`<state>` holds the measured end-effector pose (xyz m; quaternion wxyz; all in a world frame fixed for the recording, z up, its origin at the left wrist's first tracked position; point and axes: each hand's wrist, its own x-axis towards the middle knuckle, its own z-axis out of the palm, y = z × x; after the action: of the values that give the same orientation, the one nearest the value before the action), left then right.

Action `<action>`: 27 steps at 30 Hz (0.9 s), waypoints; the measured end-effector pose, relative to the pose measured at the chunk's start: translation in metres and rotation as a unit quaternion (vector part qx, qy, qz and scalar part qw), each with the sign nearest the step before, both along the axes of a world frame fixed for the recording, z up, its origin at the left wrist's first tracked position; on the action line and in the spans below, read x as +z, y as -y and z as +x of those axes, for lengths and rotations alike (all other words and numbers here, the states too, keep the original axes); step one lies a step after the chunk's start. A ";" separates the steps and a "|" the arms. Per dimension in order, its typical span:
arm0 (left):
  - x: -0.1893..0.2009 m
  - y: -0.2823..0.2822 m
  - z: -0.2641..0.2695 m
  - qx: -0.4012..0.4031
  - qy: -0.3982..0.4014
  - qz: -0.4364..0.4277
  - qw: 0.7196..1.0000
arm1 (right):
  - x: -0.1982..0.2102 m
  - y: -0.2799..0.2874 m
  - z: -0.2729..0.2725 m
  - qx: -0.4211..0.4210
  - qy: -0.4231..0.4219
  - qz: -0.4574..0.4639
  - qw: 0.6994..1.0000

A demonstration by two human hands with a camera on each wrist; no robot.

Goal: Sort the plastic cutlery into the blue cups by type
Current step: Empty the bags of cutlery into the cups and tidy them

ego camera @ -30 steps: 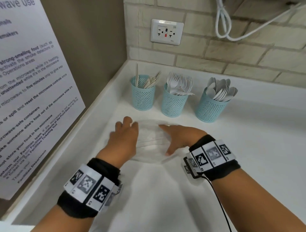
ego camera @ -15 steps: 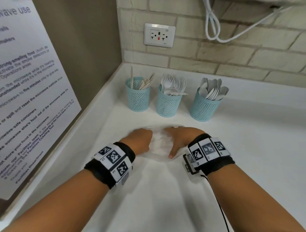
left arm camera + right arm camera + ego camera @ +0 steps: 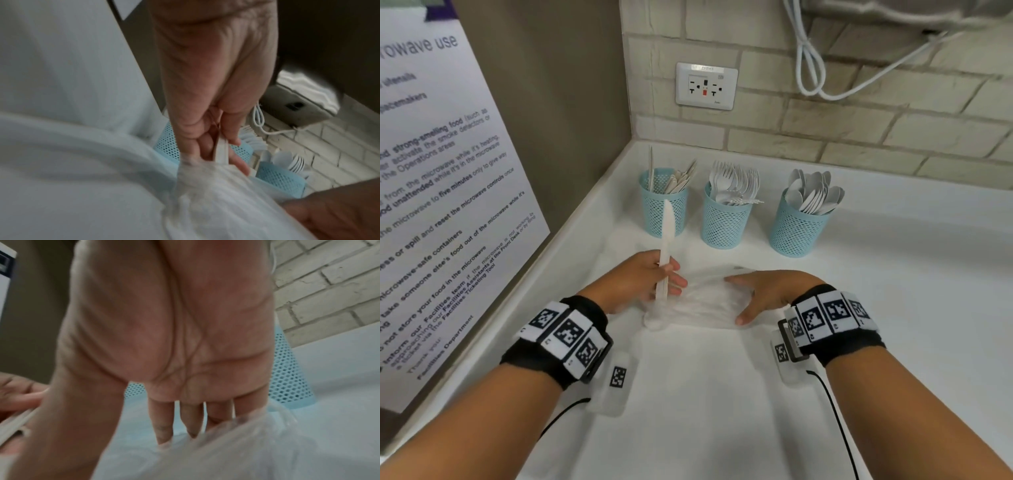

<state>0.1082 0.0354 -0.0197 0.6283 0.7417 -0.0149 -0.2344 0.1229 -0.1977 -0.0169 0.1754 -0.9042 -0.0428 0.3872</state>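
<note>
My left hand (image 3: pixel 654 279) pinches a white plastic knife (image 3: pixel 665 240) by its handle, blade pointing up toward the left blue cup (image 3: pixel 663 209). In the left wrist view the knife (image 3: pixel 222 151) runs between thumb and fingers. A clear plastic bag (image 3: pixel 705 301) lies on the counter between my hands. My right hand (image 3: pixel 760 291) rests flat on the bag, its straight fingers (image 3: pixel 191 417) touching the plastic bag (image 3: pixel 257 451). Three blue mesh cups stand in a row: the left one with knives, the middle cup (image 3: pixel 726 219) with forks, the right cup (image 3: pixel 799 226) with spoons.
The white counter (image 3: pixel 722 394) meets a brick wall with a power socket (image 3: pixel 706 85) behind the cups. A notice board (image 3: pixel 438 192) leans along the left wall. A white cable (image 3: pixel 811 58) hangs at the upper right.
My left hand has pulled a knife out of the bag and raised it upright. The right hand has stayed on the bag.
</note>
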 end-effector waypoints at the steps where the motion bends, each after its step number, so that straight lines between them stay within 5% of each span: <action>1: 0.002 -0.001 0.000 0.011 0.005 -0.025 1.000 | 0.002 -0.001 -0.002 0.002 0.009 0.000 1.000; 8: 0.014 0.011 0.001 0.036 0.054 -0.072 0.995 | 0.053 -0.015 -0.008 0.021 0.123 0.049 0.991; 15: 0.009 0.022 0.002 0.052 0.064 -0.018 0.996 | 0.053 -0.044 -0.002 -0.066 0.306 0.183 0.932; 20: 0.004 0.022 0.002 0.069 0.055 -0.021 0.996 | 0.028 -0.051 0.002 -0.153 0.314 0.318 0.881; 27: 0.007 0.017 0.004 0.039 0.075 -0.042 0.996 | 0.026 -0.047 0.009 -0.222 0.195 0.471 0.831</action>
<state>0.1117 0.0186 -0.0123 0.6645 0.7304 -0.0425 -0.1522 0.1316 -0.1504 0.0091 0.6498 -0.7534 -0.0511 0.0866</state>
